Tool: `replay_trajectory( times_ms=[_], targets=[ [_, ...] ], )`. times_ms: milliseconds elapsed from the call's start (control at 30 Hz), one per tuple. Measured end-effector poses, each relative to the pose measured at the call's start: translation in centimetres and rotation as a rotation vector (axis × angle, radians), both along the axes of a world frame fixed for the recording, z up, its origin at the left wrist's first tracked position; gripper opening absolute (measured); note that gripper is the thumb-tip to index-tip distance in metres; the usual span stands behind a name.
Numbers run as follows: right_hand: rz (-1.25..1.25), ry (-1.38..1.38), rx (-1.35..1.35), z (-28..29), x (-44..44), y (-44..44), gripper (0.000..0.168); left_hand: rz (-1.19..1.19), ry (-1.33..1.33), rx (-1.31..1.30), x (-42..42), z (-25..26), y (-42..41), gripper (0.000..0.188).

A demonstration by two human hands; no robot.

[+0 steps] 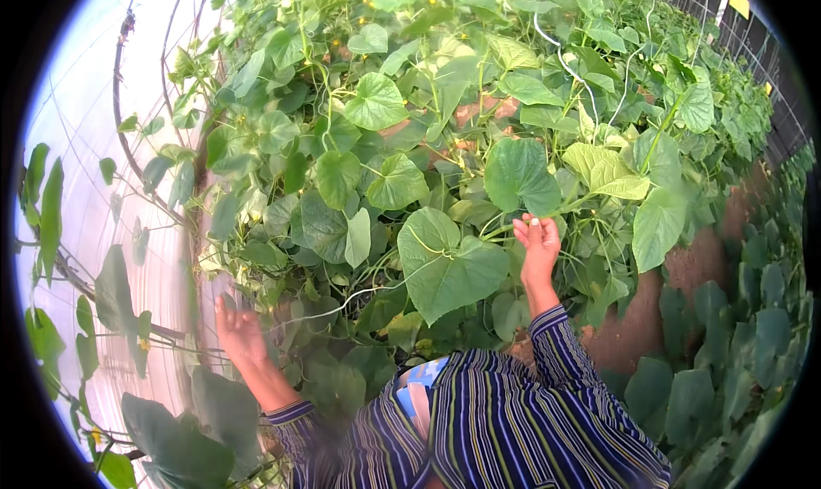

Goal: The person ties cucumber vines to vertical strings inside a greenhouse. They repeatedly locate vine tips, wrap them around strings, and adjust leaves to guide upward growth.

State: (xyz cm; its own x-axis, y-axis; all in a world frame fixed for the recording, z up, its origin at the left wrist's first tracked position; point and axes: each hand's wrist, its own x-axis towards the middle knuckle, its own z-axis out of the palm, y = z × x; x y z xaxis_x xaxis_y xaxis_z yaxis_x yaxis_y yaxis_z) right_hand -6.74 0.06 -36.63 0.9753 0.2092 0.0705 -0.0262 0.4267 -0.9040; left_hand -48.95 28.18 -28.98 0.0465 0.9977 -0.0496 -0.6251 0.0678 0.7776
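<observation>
My right hand [540, 248] pinches a green vine stem [577, 203] between thumb and fingertips. The stem slants up to the right and carries a pale yellow-green leaf [606, 171]. Just above those fingers is a broad, dark green leaf [523, 176]. A large heart-shaped cucumber-like leaf [449, 264] lies left of the hand, with a curled tendril on top. White string [359, 292] runs from this leaf down to the left, towards my left hand [242, 332]. That hand is raised and blurred, its fingers partly bent; whether they grip the string is unclear.
Dense vines with yellow flowers fill the space ahead. More white strings [567, 62] rise among them. A translucent plastic wall [154, 232] with dark curved stems stands at left. Bare soil [632, 325] shows at right, beside another leafy row [696, 367]. A yellow card [739, 2] hangs top right.
</observation>
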Motion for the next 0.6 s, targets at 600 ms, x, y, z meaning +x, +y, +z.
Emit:
replay_trajectory(
  times_ms=[600],
  targets=[
    [0.287, -0.096, -0.094, -1.8, -1.7, -1.5, 0.011, -0.92, 0.812, 0.847, 26.0, -0.4, -20.9, 0.043]
  ],
)
